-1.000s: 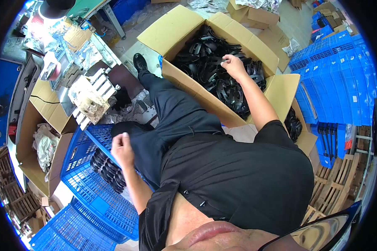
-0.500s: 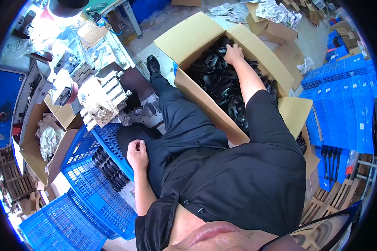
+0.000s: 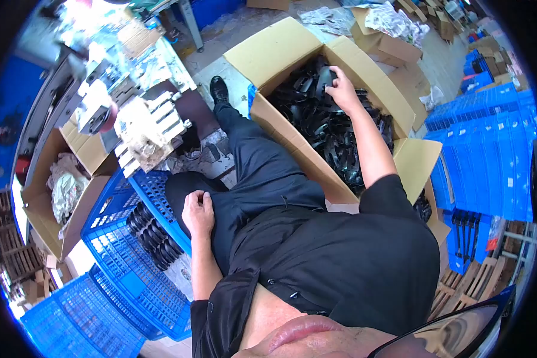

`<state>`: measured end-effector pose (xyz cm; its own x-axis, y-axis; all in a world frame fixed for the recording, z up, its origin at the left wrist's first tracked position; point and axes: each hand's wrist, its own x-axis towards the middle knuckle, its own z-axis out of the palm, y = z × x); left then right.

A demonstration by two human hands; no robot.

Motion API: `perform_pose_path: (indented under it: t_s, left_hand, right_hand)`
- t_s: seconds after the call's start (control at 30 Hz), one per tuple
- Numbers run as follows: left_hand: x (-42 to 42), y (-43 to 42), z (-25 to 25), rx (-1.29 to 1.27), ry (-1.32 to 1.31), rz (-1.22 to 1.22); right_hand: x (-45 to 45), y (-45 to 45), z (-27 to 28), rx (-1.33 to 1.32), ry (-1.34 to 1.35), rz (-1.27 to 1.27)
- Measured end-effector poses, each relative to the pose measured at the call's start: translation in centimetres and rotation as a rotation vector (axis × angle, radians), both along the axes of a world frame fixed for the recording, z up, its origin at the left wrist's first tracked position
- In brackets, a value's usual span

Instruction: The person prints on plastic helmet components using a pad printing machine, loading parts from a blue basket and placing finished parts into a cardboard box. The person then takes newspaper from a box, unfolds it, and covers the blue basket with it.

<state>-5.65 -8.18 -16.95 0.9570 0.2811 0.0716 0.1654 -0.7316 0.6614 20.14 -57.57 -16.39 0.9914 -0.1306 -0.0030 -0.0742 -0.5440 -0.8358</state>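
In the head view my right hand [image 3: 343, 92] is over an open cardboard box [image 3: 292, 143] filled with black plastic parts [image 3: 334, 140]. Between its thumb and fingers is a curved black plastic part [image 3: 324, 78], gripped at its edge and tilted above the pile. My left hand [image 3: 197, 210] lies on my thigh, fingers loosely stretched and holding nothing. Just left of that leg stands a blue plastic crate [image 3: 125, 262], with rows of curved black parts [image 3: 155, 235] inside it.
A machine with a metal slotted fixture [image 3: 155, 131] stands at upper left, brightly lit. Below it a cardboard box [image 3: 71, 230] contains crumpled wrapping. Stacked blue crates [image 3: 483, 161] stand at right, near wooden pallets [image 3: 471, 283].
My right hand has come up out of the pile slightly, turning, and a curved black part now shows in its grip. My left hand stays on my thigh.
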Motion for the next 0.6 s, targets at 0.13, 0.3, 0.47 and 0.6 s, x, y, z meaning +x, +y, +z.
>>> perform_pose_path:
  t_s: [0.13,0.3,0.47,0.6]
  left_hand:
    - [0.5,1.0,0.8,-0.162,-0.004,0.015]
    - [2.9,1.5,11.4,-0.184,-0.348,0.135]
    - [8.5,3.5,18.1,0.272,-0.600,0.197]
    - [9.7,4.2,19.4,0.228,-0.608,0.208]
  right_hand:
    - [-3.6,5.6,4.3,0.593,0.096,0.094]
    - [-6.2,15.7,9.1,0.912,0.188,0.369]
    - [-7.1,24.8,13.5,0.916,0.240,0.514]
    - [-7.0,30.4,15.8,0.975,0.227,0.611]
